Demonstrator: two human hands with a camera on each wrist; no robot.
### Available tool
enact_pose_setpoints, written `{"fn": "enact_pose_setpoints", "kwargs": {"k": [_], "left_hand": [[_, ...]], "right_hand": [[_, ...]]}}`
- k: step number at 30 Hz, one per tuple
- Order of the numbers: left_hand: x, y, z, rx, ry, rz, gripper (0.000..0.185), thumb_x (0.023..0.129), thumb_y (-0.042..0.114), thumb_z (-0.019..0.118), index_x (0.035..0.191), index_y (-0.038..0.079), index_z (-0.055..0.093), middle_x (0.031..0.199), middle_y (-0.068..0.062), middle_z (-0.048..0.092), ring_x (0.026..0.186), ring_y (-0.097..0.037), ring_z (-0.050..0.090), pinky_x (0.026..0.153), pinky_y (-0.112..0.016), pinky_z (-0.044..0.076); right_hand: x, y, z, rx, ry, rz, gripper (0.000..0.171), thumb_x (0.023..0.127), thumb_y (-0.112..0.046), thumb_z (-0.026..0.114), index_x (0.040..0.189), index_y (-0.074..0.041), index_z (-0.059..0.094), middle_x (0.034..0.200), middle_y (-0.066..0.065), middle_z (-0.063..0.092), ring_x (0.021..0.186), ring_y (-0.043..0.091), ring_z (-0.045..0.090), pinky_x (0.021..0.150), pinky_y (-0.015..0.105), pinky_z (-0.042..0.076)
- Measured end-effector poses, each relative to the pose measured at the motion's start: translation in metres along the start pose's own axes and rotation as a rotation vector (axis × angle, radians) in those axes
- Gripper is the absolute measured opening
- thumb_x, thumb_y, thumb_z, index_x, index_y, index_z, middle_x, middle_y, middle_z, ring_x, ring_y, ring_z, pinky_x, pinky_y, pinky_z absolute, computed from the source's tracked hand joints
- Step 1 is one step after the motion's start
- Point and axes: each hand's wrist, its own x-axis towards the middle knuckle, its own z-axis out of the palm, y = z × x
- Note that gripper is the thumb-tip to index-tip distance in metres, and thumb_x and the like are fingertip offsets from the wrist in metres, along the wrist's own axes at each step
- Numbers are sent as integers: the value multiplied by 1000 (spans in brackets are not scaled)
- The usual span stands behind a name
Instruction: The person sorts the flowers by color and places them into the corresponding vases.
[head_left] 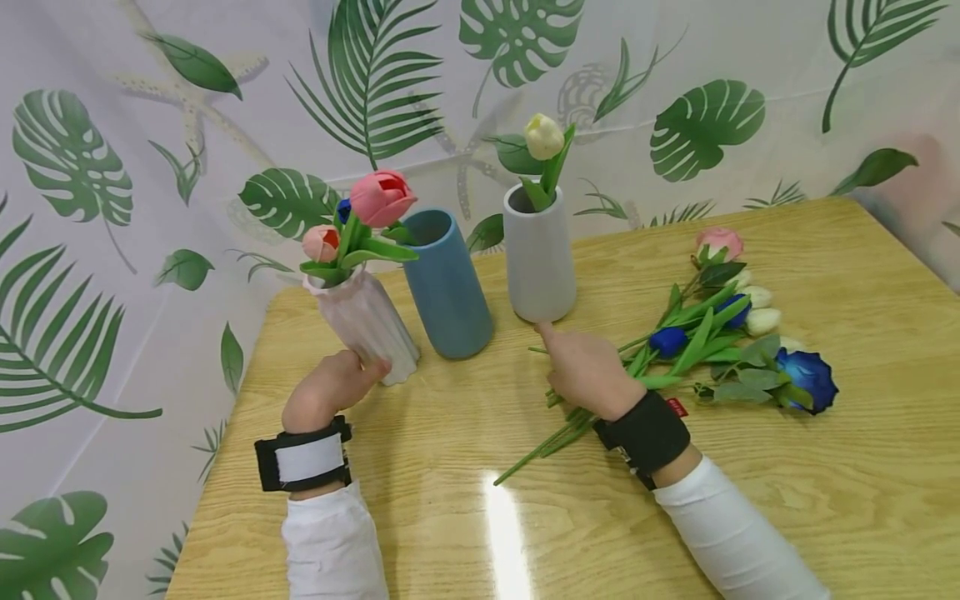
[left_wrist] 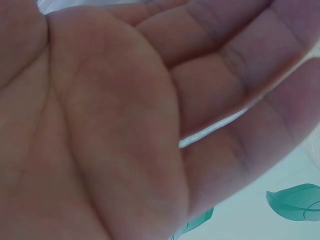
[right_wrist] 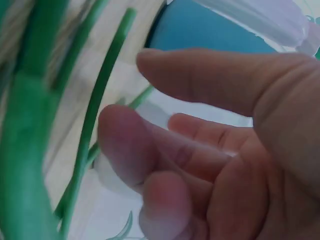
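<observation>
A pale pink ribbed vase [head_left: 371,325] holds pink tulips [head_left: 381,198] and a small blue bloom. My left hand [head_left: 330,390] grips its lower part, thumb across the front; in the left wrist view, the palm and long fingers fill the picture. My right hand [head_left: 588,371] is just before the base of a white vase [head_left: 540,258] holding one white tulip [head_left: 543,137]. In the right wrist view, thumb and fingers stand apart with nothing between them, beside green stems [right_wrist: 102,95]. Between the two vases stands a blue vase [head_left: 450,292], no flower seen in it.
A bunch of loose flowers lies right of the vases: a pink rose [head_left: 720,243], white tulips [head_left: 763,322], blue tulips [head_left: 667,342] and a blue rose [head_left: 810,381]. Their stems run under my right hand across the wooden table [head_left: 862,492]. A leaf-printed cloth [head_left: 600,50] hangs behind.
</observation>
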Motion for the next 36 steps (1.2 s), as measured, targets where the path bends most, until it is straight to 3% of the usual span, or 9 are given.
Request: {"fn": "enact_pose_setpoints", "kwargs": {"k": [4, 6, 8, 9, 12, 16, 20, 25, 36], "left_hand": [[0, 1, 0, -3, -7, -3, 65, 104, 45, 39, 141, -9, 43, 129, -23, 56, 105, -31, 58, 90, -45, 47], [0, 1, 1, -1, -8, 0, 66, 105, 44, 39, 141, -10, 42, 132, -24, 55, 108, -32, 58, 91, -46, 48], [0, 1, 1, 1, -9, 3, 66, 105, 44, 39, 141, -10, 42, 133, -25, 55, 108, -32, 58, 91, -46, 47], [0, 1, 1, 1, -11, 2, 66, 105, 44, 39, 141, -10, 42, 133, -25, 55, 108, -32, 58, 91, -46, 47], [0, 1, 1, 2, -12, 0, 65, 105, 44, 39, 140, -9, 43, 129, -23, 56, 104, -31, 58, 89, -45, 47], [0, 1, 1, 2, -10, 6, 64, 105, 44, 39, 139, -10, 44, 128, -23, 57, 104, -31, 58, 89, -45, 47], [-1, 2, 0, 6, -10, 10, 65, 105, 44, 39, 140, -10, 43, 133, -25, 55, 109, -33, 58, 91, -47, 48], [-2, 5, -1, 13, -12, 1, 64, 105, 44, 40, 139, -10, 45, 127, -24, 57, 105, -31, 58, 89, -46, 48], [-1, 4, -1, 9, -22, 0, 67, 105, 45, 38, 142, -11, 40, 137, -27, 52, 115, -34, 57, 95, -48, 47]], "right_hand": [[1, 11, -1, 24, -53, 59, 40, 95, -1, 56, 135, 3, 55, 74, 12, 64, 47, 13, 40, 44, 25, 25], [1, 17, -1, 19, -67, 77, 29, 97, -3, 56, 124, 1, 64, 86, 17, 69, 51, 15, 46, 46, 26, 28], [1, 21, 0, 5, -76, 71, 15, 97, -6, 59, 105, -2, 70, 85, 13, 68, 54, 15, 49, 48, 27, 31], [1, 23, 1, 2, -80, 64, 11, 97, -7, 59, 95, -5, 70, 75, 10, 64, 53, 15, 48, 48, 27, 31], [2, 26, 3, 14, -66, 31, 21, 99, -8, 59, 78, -10, 62, 60, 3, 49, 50, 15, 43, 49, 27, 29], [1, 26, -2, 74, -6, 36, 17, 102, -9, 53, 90, -5, 64, 61, 3, 48, 50, 15, 42, 50, 28, 29], [-4, 21, -17, 133, 132, 48, 17, 104, -12, 50, 106, -2, 64, 63, 3, 50, 49, 16, 41, 48, 29, 29], [-13, 11, -37, 152, 319, 51, 16, 103, -14, 53, 105, -2, 62, 59, 5, 49, 43, 16, 36, 43, 29, 26], [-30, -9, -62, 178, 563, 56, 21, 99, -17, 62, 111, 0, 62, 76, 13, 69, 41, 17, 41, 42, 31, 28]]}}
